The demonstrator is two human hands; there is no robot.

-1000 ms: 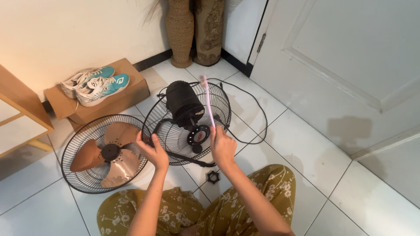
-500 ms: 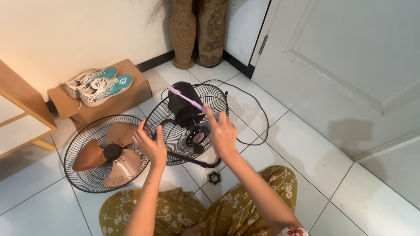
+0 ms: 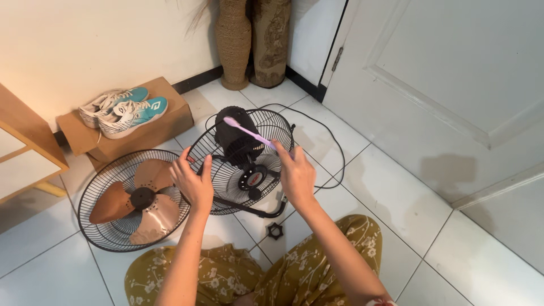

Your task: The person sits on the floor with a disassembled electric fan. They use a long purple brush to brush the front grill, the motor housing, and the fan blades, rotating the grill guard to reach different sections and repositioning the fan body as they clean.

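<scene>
I see my right hand (image 3: 297, 174) closed around the handle of a purple toothbrush (image 3: 249, 133), whose bristle end lies across the top of the black fan motor (image 3: 235, 141). My left hand (image 3: 192, 181) is open, fingers resting on the rim of the wire fan guard (image 3: 266, 124) that carries the motor on the tiled floor (image 3: 396, 198). Just left lies a second guard (image 3: 93, 195) holding the brown fan blades (image 3: 136, 201). A small black nut (image 3: 275, 230) sits near my knees.
</scene>
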